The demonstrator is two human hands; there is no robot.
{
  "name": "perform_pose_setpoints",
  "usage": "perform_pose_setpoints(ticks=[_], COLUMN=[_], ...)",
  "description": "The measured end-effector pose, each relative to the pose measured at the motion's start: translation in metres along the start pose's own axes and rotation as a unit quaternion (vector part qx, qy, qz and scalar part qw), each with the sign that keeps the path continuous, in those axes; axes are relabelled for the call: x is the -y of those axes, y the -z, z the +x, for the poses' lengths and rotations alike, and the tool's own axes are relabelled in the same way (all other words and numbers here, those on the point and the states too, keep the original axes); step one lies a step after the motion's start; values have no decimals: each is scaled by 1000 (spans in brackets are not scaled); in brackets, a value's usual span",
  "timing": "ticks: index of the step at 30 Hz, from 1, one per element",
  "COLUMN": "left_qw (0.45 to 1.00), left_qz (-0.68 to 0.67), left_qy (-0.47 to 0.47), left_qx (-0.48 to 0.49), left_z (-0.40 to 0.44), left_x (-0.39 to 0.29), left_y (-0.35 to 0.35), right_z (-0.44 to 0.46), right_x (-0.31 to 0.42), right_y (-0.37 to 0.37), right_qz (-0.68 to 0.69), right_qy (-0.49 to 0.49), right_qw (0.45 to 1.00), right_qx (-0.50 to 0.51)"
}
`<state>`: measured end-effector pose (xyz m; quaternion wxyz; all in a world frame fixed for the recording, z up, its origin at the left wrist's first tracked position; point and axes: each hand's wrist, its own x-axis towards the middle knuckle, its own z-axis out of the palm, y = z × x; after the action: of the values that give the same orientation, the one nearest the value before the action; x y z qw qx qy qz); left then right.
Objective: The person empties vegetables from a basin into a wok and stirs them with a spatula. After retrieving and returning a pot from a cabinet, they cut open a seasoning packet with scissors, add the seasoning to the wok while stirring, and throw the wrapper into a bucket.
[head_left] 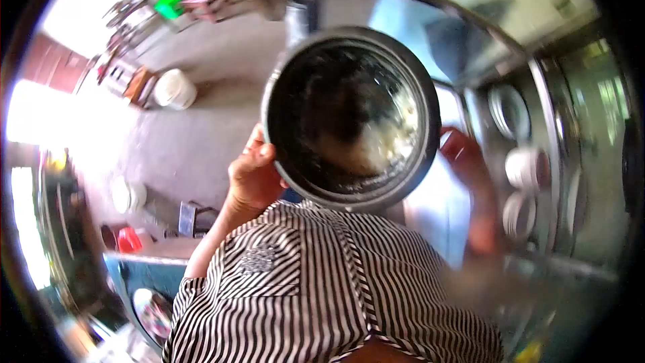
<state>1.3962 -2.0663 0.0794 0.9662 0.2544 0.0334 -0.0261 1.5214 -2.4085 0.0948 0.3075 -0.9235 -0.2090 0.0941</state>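
Black bowl [336, 201], at twelve o'clock from the striped shirt [322, 269], is gripped by its edge, left hand [255, 173] at eight o'clock and right hand [462, 150] at three, presumably to balance its weight.

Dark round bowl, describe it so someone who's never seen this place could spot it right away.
Find the black-and-white striped shirt at the bottom. Just above it, the left hand grips the rim of a wide dark bowl. Unlike the pale buckets on the floor, it is dark, with a shiny inside.
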Motion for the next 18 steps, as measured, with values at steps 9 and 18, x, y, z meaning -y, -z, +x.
perform_pose_setpoints(ticks=[9, 18], left_qw=[956, 804], left_qz=[9, -42], left_qy=[-208, -446], left_qx=[-207, -391], left_z=[-90, -182], left_x=[-82, -191], left_y=[26, 107], right_z=[59, 206], right_x=[133, 267], right_y=[-149, -294], right_qz=[198, 176], right_qy=[-3, 15], right_qw=[903, 858], right_qx=[383, 482])
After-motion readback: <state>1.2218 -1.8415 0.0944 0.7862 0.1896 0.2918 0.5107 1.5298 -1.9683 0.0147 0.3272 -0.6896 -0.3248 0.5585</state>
